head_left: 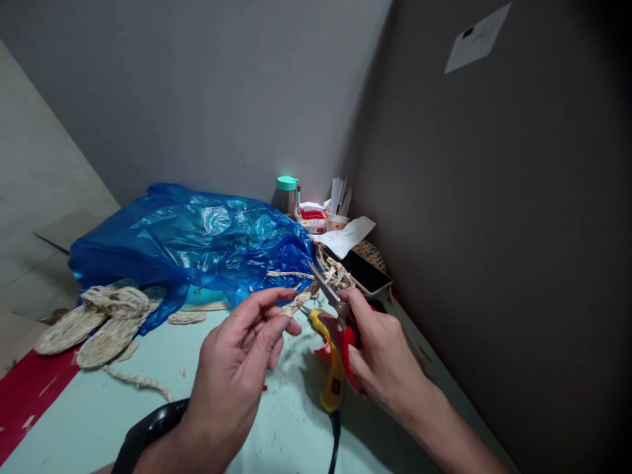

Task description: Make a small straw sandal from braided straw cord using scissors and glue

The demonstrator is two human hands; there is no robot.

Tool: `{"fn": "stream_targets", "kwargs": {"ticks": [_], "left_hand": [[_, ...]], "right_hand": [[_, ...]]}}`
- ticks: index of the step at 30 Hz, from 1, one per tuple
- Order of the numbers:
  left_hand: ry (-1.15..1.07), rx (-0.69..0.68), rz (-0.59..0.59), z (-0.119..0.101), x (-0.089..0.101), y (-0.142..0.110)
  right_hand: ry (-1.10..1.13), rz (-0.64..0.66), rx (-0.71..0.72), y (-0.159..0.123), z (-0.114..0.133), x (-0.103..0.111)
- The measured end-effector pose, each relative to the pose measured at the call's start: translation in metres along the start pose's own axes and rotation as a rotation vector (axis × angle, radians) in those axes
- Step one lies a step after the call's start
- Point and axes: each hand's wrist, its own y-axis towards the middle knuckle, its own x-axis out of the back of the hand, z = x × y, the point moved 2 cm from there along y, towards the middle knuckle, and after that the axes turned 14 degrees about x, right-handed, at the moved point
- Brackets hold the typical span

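Braided straw cord [297, 302]: one, above the desk [276, 424], short of its far right corner; pinched in my left hand [239, 362], long axis slanting away rightward. Red-handled scissors [342, 312]: gripped in my right hand [379, 347], blades aslant to the cord; contact unclear.

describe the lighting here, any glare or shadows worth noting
In the head view, glare streaks the blue plastic bag; also in the head view, the right wall is darker than the back wall, and a soft shadow lies on the table below the right hand.
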Motion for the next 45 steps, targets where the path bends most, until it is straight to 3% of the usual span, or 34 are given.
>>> {"fn": "stream_targets", "kwargs": {"ticks": [5,8,14,17,21,33,45], "left_hand": [[0.102,-0.056,-0.039,0.0,0.003,0.003],[0.103,-0.001,-0.001,0.002,0.004,0.004],[-0.022,0.194,0.226,0.007,-0.001,0.006],[-0.119,0.317,0.383,0.006,-0.004,0.006],[-0.327,0.401,0.478,0.003,-0.007,0.005],[-0.227,0.255,0.371,0.007,-0.003,0.007],[-0.2,0.249,0.371,-0.001,-0.004,-0.001]], "right_hand": [[0.043,-0.053,0.002,0.001,0.001,0.0],[0.045,-0.11,0.021,0.002,0.001,0.0],[0.072,-0.241,-0.032,0.005,-0.006,0.007],[0.051,-0.176,-0.051,0.007,-0.011,0.007],[0.049,-0.071,-0.067,0.009,-0.01,0.008],[-0.163,0.247,0.022,0.006,0.01,0.007],[-0.381,0.254,0.099,0.002,0.006,0.001]]}}
